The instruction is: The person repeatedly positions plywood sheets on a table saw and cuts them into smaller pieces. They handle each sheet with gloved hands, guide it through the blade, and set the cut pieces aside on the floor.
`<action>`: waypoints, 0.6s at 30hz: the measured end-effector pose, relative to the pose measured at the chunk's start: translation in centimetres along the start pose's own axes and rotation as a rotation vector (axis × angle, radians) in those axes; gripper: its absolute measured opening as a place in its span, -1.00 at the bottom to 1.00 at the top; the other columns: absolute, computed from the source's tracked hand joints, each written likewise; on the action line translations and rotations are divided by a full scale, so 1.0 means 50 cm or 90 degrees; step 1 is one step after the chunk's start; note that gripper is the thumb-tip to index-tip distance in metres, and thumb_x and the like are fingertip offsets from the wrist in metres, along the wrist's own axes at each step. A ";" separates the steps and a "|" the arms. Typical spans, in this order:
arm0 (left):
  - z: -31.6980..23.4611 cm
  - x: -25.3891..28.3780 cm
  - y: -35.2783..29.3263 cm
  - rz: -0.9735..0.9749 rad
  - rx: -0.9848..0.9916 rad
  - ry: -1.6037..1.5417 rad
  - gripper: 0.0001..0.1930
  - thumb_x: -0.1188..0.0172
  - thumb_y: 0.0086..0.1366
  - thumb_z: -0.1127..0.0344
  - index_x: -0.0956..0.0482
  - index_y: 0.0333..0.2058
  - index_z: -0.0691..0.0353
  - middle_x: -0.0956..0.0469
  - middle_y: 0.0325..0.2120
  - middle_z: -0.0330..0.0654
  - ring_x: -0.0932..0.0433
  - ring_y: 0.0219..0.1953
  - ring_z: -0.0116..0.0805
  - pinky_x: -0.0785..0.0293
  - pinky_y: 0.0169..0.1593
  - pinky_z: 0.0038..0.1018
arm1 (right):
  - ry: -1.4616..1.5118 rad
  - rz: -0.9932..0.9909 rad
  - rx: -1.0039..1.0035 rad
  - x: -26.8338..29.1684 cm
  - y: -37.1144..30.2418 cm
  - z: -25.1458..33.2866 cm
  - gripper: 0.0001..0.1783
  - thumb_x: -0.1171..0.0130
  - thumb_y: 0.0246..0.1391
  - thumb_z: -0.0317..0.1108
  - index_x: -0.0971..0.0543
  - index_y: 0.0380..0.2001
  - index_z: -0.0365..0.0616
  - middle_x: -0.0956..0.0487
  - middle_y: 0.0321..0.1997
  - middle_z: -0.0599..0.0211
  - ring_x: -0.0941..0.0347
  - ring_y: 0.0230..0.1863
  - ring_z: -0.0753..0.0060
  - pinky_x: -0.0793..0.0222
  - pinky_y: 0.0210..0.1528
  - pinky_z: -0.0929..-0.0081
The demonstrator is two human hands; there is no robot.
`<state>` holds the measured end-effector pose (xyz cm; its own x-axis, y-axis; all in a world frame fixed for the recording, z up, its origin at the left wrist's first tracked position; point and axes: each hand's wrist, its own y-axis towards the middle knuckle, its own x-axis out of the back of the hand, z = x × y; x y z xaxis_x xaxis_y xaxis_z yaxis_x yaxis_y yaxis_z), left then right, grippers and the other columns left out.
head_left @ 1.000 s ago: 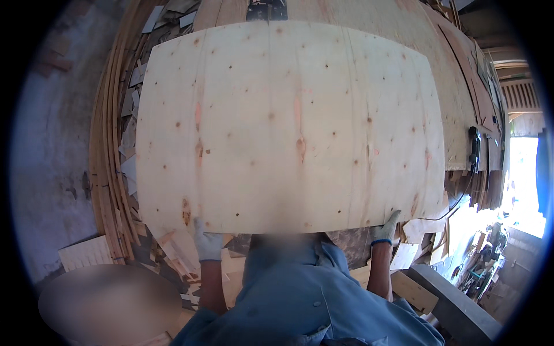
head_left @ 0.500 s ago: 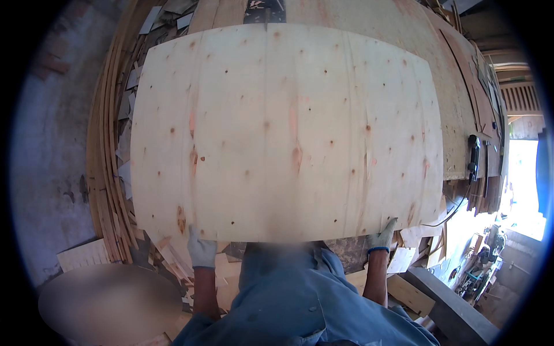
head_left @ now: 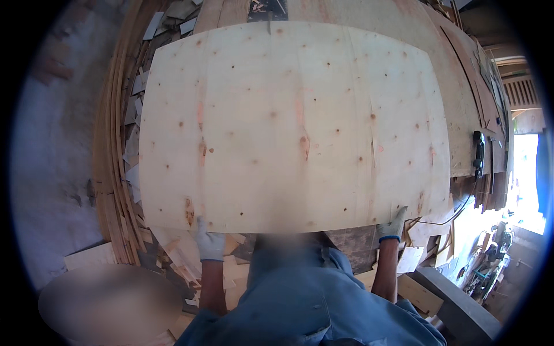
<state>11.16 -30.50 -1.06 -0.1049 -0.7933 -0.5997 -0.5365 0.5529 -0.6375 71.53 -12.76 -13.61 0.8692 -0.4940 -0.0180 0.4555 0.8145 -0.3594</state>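
Note:
A large pale plywood sheet (head_left: 259, 127) with knots and reddish streaks lies in front of me, spanning most of the view. My left hand (head_left: 210, 241), in a whitish work glove, grips its near edge left of the middle, thumb on top. Toward the right end of that same edge, my right hand (head_left: 393, 226) holds on likewise, gloved, with a blue cuff at the wrist. The fingers of both hands are hidden under the board. Beneath the sheet's far part is a wooden work table (head_left: 398, 20).
Long wooden strips (head_left: 115, 115) run along the left, beside heaped offcuts (head_left: 138, 83). A black corded tool (head_left: 478, 154) sits at the table's right edge, its cable hanging down. Scrap wood (head_left: 179, 254) litters the floor near my legs. A grey beam (head_left: 456, 300) stands at lower right.
The board's near edge and both gloved hands appear slightly higher and farther right in view. The surroundings have shifted right too. Both hands keep their hold on the plywood sheet.

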 end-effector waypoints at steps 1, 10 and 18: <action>0.002 -0.009 -0.002 -0.005 0.001 -0.010 -0.59 -0.03 0.44 0.19 -0.37 0.20 0.14 -0.44 0.16 -0.13 -0.41 0.19 -0.16 -0.36 0.25 -0.09 | 0.053 -0.008 -0.053 -0.035 -0.014 0.038 -0.37 0.06 0.28 0.20 -0.36 0.25 0.05 -0.42 0.28 0.28 -0.36 0.26 0.09 -0.35 0.26 0.01; 0.011 -0.019 -0.005 -0.028 0.040 -0.033 -0.64 -0.02 0.43 0.27 -0.42 0.16 0.13 -0.46 0.15 -0.13 -0.42 0.19 -0.16 -0.34 0.27 -0.12 | 0.184 0.003 -0.203 -0.148 -0.060 0.190 -0.25 0.23 0.34 0.23 -0.22 0.33 -0.12 -0.35 0.31 0.25 -0.28 0.30 0.21 -0.19 0.35 0.21; 0.007 0.014 0.006 -0.043 0.036 0.014 -0.58 0.02 0.46 0.11 -0.35 0.21 0.14 -0.44 0.16 -0.13 -0.41 0.20 -0.14 -0.32 0.26 -0.03 | -0.167 0.076 0.048 0.019 0.024 0.026 -0.28 -0.05 0.25 -0.32 -0.03 0.39 -0.20 -0.21 0.38 0.09 -0.25 0.33 0.18 -0.24 0.33 0.27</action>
<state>11.22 -30.77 -1.83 -0.0883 -0.8343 -0.5442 -0.4955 0.5107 -0.7026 73.15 -11.87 -12.84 0.9330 -0.3058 0.1896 0.3515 0.8870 -0.2994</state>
